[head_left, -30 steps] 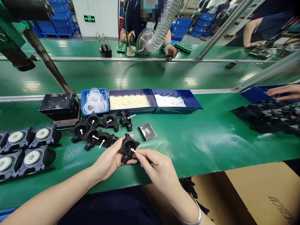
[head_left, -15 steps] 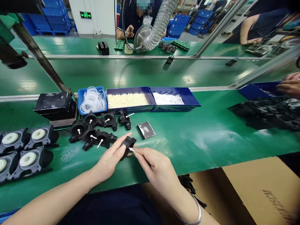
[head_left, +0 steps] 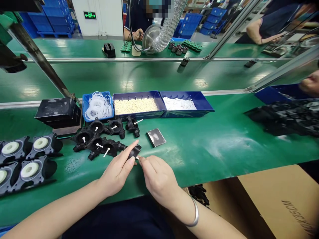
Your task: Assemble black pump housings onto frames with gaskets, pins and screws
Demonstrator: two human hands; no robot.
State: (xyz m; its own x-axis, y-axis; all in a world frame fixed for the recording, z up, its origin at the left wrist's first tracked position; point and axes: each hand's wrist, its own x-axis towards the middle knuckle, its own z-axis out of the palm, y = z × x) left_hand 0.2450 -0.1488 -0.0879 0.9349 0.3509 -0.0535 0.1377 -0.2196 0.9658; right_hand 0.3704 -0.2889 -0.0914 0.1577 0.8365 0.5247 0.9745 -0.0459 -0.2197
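The left hand [head_left: 113,176] cups a likely light, stiff black housing [head_left: 135,151], best held by its outer wall; the right hand [head_left: 158,179] pinches a thin white pin [head_left: 138,158].

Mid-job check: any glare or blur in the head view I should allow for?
Head view: pale sheen on the green bench; blur on the far-right black parts and co-worker's hand; left hand and right hand look fairly sharp, but the held black part is dark, its inside not visible.
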